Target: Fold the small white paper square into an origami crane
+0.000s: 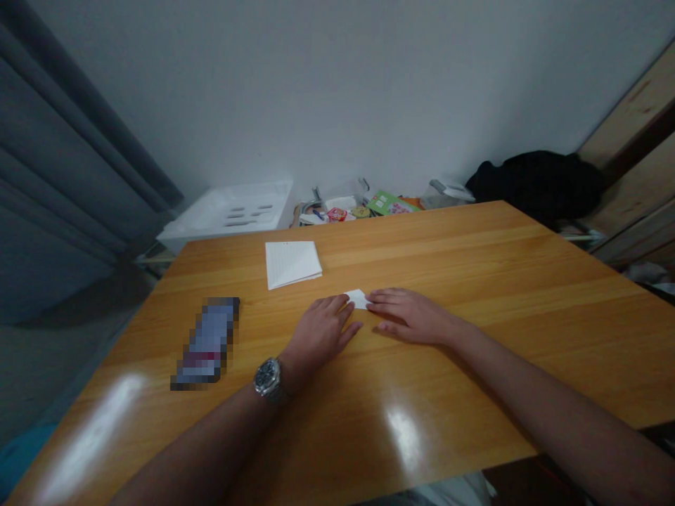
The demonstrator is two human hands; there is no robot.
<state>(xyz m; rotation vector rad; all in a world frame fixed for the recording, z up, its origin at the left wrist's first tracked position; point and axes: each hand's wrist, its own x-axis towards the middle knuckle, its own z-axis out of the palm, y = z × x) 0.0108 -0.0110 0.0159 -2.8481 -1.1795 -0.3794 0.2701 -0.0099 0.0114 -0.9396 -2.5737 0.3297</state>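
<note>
A small piece of folded white paper [358, 299] lies on the wooden table [448, 260], between my two hands. My left hand [323, 327] rests on its left edge, fingers stretched out and thumb apart. From the right, my right hand [408, 315] lies flat with its fingertips on the paper's other edge, and its thumb points left. Both hands are open and press the paper against the table rather than grip it. The fingers cover the paper's two sides. A watch [268, 378] is on my left wrist.
A lined paper pad [293, 264] lies beyond my left hand. At the left is a pixelated phone-like object [207, 344]. Behind the table stand a white plastic tray [226, 211], a green booklet [390, 203] among small items, and a black cloth-like heap [538, 184].
</note>
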